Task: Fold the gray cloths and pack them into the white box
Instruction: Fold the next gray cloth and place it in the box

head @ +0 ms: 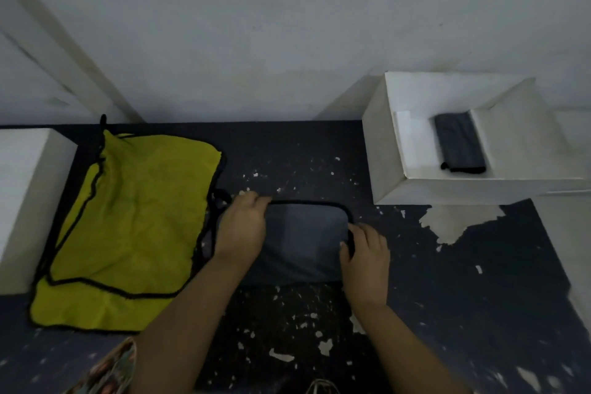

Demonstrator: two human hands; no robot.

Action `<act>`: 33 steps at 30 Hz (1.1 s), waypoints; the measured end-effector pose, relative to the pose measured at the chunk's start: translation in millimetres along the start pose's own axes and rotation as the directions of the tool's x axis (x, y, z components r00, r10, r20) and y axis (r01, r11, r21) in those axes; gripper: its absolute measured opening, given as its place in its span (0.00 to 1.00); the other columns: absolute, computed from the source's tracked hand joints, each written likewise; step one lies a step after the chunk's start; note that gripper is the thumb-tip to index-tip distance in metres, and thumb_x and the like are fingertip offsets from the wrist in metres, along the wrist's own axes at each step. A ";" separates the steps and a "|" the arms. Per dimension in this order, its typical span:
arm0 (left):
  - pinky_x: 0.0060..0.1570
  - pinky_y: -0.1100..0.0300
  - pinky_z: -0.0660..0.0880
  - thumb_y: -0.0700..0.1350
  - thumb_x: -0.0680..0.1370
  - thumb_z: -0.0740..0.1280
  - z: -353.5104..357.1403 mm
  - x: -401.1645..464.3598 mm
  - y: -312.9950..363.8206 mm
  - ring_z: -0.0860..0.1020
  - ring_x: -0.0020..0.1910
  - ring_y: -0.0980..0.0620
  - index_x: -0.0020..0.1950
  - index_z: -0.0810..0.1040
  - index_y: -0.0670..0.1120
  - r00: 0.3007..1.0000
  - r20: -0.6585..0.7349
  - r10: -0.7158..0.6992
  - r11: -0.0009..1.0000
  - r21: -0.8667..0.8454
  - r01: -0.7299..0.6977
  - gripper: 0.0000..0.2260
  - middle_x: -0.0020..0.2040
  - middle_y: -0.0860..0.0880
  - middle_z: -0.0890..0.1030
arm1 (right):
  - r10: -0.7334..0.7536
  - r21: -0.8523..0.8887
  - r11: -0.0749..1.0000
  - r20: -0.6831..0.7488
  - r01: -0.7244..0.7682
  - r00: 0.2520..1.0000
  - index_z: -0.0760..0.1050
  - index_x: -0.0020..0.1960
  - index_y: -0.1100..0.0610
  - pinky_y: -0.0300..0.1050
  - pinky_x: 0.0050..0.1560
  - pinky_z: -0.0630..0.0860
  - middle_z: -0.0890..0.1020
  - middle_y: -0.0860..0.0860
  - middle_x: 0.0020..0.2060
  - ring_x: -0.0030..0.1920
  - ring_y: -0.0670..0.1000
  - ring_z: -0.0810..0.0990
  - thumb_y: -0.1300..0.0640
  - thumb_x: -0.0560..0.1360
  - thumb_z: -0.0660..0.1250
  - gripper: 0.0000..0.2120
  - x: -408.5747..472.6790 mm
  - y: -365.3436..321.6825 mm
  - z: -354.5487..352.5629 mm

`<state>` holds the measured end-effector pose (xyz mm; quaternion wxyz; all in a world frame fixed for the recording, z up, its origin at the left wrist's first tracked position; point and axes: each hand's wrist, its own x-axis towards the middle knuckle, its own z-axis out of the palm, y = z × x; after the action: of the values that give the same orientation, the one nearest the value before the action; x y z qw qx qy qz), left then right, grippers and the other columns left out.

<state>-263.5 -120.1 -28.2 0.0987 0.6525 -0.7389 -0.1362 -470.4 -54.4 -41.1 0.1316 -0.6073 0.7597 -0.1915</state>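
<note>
A gray cloth (303, 243) with a black hem lies folded on the dark table in front of me. My left hand (241, 227) rests on its left part, fingers reaching its far left edge. My right hand (364, 253) touches the cloth's right edge with its fingertips at the hem. The white box (387, 153) stands open at the back right. Inside it lies one folded gray cloth (459, 144).
A yellow cloth (128, 227) with black trim is spread at the left, partly over another. A white block (28, 195) stands at the far left edge. The dark tabletop (447, 297) has chipped paint. A white wall rises behind the table.
</note>
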 end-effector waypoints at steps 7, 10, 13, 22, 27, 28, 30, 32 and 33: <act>0.67 0.56 0.64 0.37 0.79 0.58 37.6 19.3 99.0 0.65 0.67 0.47 0.73 0.63 0.50 0.889 0.211 0.405 0.907 -0.218 -0.361 0.23 0.70 0.45 0.66 | 0.076 -0.045 0.996 0.035 -0.075 0.996 0.77 0.54 0.62 0.52 0.49 0.78 0.81 0.57 0.44 0.45 0.56 0.79 0.60 0.70 0.73 0.13 -37.4 17.9 -0.3; 0.65 0.55 0.66 0.41 0.81 0.57 40.4 28.2 114.5 0.65 0.67 0.45 0.72 0.65 0.48 0.835 0.362 0.415 0.910 -0.171 -0.378 0.19 0.69 0.42 0.65 | 0.122 -0.016 0.992 0.063 -0.121 0.990 0.77 0.52 0.62 0.51 0.52 0.77 0.80 0.57 0.44 0.46 0.56 0.78 0.59 0.72 0.71 0.11 -34.8 18.4 -2.2; 0.58 0.55 0.71 0.38 0.79 0.60 38.3 37.6 118.0 0.69 0.62 0.45 0.66 0.72 0.43 0.811 0.395 0.432 0.892 -0.058 -0.448 0.15 0.63 0.42 0.70 | 0.163 0.002 0.987 0.086 -0.164 0.983 0.76 0.53 0.62 0.49 0.56 0.74 0.80 0.57 0.46 0.49 0.55 0.77 0.58 0.74 0.69 0.10 -32.1 16.0 -1.4; 0.41 0.55 0.71 0.34 0.75 0.62 31.9 49.7 120.3 0.71 0.52 0.46 0.50 0.73 0.42 0.768 0.396 0.503 0.837 -0.001 -0.548 0.07 0.56 0.43 0.71 | 0.274 0.001 0.961 0.140 -0.276 0.952 0.74 0.53 0.60 0.43 0.59 0.69 0.79 0.56 0.51 0.53 0.52 0.75 0.55 0.76 0.65 0.10 -28.4 18.8 -0.2; 0.44 0.53 0.74 0.37 0.75 0.61 28.2 46.1 109.7 0.73 0.46 0.46 0.41 0.69 0.44 0.799 0.310 0.515 0.856 -0.133 -0.499 0.04 0.47 0.44 0.72 | 0.305 0.016 0.950 0.171 -0.313 0.937 0.76 0.51 0.60 0.44 0.57 0.72 0.79 0.56 0.50 0.51 0.51 0.75 0.60 0.76 0.65 0.06 -27.5 8.8 -10.3; 0.44 0.52 0.75 0.37 0.75 0.62 24.5 45.4 106.0 0.74 0.46 0.46 0.41 0.70 0.43 0.793 0.297 0.532 0.844 -0.116 -0.523 0.04 0.47 0.44 0.72 | 0.285 0.011 0.957 0.136 -0.289 0.949 0.76 0.50 0.60 0.45 0.54 0.72 0.79 0.55 0.48 0.49 0.51 0.75 0.61 0.75 0.66 0.04 -31.0 4.1 -13.9; 0.45 0.52 0.76 0.34 0.75 0.63 15.1 43.7 94.6 0.75 0.46 0.48 0.45 0.75 0.42 0.778 0.282 0.561 0.823 -0.084 -0.562 0.04 0.49 0.45 0.75 | 0.216 0.010 0.976 0.034 -0.217 0.976 0.77 0.44 0.59 0.46 0.47 0.74 0.80 0.55 0.42 0.44 0.52 0.75 0.64 0.71 0.70 0.04 -41.0 -7.1 -20.7; 0.44 0.52 0.76 0.34 0.75 0.63 3.3 43.3 77.5 0.76 0.47 0.49 0.49 0.77 0.42 0.774 0.277 0.569 0.815 -0.063 -0.576 0.07 0.51 0.46 0.76 | 0.122 0.032 0.992 -0.064 -0.120 0.990 0.77 0.40 0.58 0.46 0.43 0.73 0.78 0.54 0.37 0.40 0.52 0.75 0.67 0.66 0.73 0.08 -49.7 -21.4 -23.4; 0.44 0.52 0.76 0.34 0.75 0.63 -3.3 43.2 67.0 0.76 0.47 0.49 0.50 0.78 0.42 0.778 0.258 0.573 0.811 -0.042 -0.583 0.08 0.51 0.46 0.77 | 0.075 0.054 0.996 -0.103 -0.069 0.992 0.77 0.39 0.59 0.44 0.43 0.72 0.77 0.53 0.36 0.39 0.52 0.74 0.68 0.64 0.74 0.09 -52.0 -29.8 -23.4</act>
<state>-330.8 -155.7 -4.3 0.0255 0.3730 -0.9121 -0.1682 -442.7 -6.4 -8.5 0.1134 -0.5651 0.7820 -0.2373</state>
